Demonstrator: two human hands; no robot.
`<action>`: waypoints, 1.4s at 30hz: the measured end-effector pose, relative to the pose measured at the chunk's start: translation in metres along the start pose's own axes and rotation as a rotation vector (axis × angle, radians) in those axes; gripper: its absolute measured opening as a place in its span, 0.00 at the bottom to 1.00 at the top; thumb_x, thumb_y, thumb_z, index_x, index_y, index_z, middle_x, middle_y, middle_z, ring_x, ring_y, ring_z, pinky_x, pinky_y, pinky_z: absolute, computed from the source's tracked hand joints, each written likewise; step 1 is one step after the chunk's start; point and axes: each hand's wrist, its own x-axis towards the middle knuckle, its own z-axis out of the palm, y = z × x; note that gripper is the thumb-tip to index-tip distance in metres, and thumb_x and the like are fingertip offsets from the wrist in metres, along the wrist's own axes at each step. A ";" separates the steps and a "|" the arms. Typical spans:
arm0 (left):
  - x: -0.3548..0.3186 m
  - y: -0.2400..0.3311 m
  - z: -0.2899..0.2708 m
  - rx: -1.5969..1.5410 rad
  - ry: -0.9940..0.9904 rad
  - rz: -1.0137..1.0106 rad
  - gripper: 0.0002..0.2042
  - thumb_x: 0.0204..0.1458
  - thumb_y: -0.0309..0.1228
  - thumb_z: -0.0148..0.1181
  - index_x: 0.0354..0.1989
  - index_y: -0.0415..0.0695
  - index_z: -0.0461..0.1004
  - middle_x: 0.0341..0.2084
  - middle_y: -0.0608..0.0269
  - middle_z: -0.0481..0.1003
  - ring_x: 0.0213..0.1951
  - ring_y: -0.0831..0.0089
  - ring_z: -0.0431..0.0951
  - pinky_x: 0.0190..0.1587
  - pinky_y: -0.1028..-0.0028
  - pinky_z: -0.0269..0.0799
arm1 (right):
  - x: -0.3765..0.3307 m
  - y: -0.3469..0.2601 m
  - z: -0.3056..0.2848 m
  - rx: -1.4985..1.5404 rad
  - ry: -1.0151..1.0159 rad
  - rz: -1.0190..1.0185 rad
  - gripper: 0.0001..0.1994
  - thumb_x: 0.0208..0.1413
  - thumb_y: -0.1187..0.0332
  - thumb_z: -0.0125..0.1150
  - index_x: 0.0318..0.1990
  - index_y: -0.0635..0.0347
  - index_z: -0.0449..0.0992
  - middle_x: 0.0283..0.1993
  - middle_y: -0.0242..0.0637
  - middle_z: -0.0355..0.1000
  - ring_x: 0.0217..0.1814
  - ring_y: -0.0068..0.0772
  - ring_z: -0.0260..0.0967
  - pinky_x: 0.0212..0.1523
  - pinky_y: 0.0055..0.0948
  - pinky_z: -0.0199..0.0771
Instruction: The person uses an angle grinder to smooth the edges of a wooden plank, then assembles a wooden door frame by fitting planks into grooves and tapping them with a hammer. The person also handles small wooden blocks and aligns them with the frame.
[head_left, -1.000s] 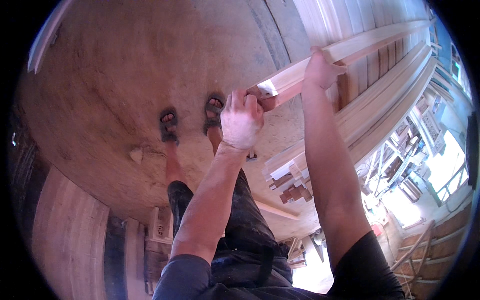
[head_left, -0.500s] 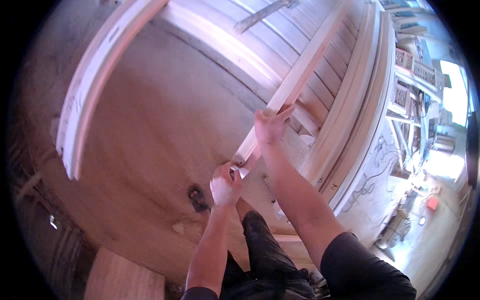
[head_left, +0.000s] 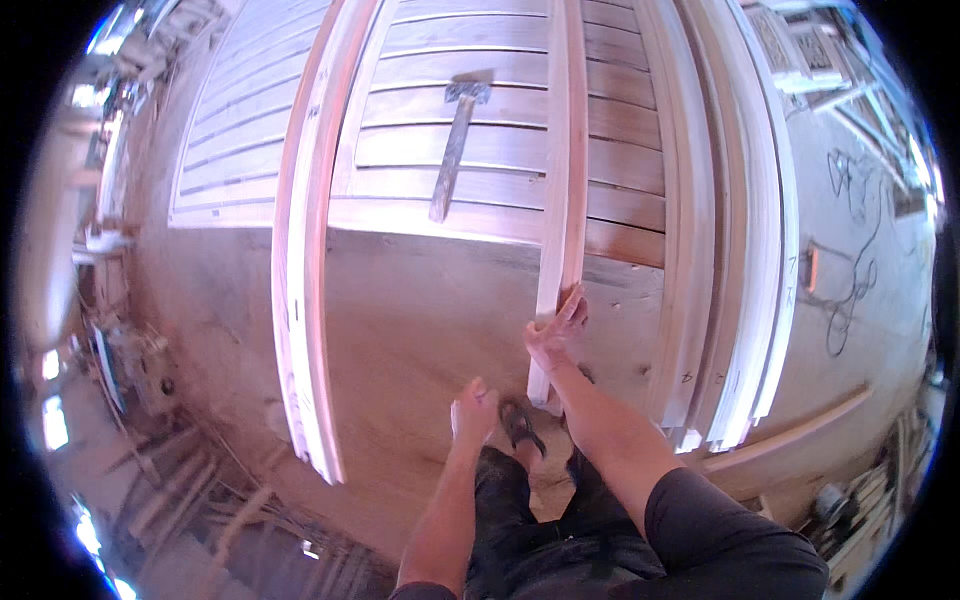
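Note:
A long pale wooden rail [head_left: 565, 170] runs away from me across a slatted wooden panel [head_left: 400, 145]. Its near end sticks out past the panel's edge. My right hand [head_left: 556, 328] is closed around the rail near that end, thumb on the left side and fingers on the right. Apart from the rail, my left hand [head_left: 474, 414] hangs to its left with the fingers curled; whether anything small is inside is hidden. A hammer [head_left: 455, 150] with a worn handle lies on the slats, left of the rail.
Another long moulded rail [head_left: 310, 250] lies across the panel at the left, its near end overhanging. Several moulded lengths [head_left: 700, 240] are stacked side by side at the right. A cable [head_left: 850, 300] lies on the floor beyond them. Scrap wood [head_left: 190, 490] is heaped at the lower left.
My left hand has let go of the rail's near end and moved off it. My right hand still grips the rail. The view has turned, so the rails now run nearly straight ahead.

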 end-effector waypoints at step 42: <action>0.024 0.172 -0.008 1.363 -1.387 1.548 0.36 0.48 0.41 0.69 0.63 0.36 0.64 0.63 0.37 0.63 0.65 0.44 0.63 0.67 0.53 0.59 | -0.270 -0.088 0.020 1.692 0.984 1.569 0.18 0.56 0.68 0.62 0.54 0.57 0.71 0.40 0.49 0.77 0.41 0.47 0.77 0.43 0.43 0.78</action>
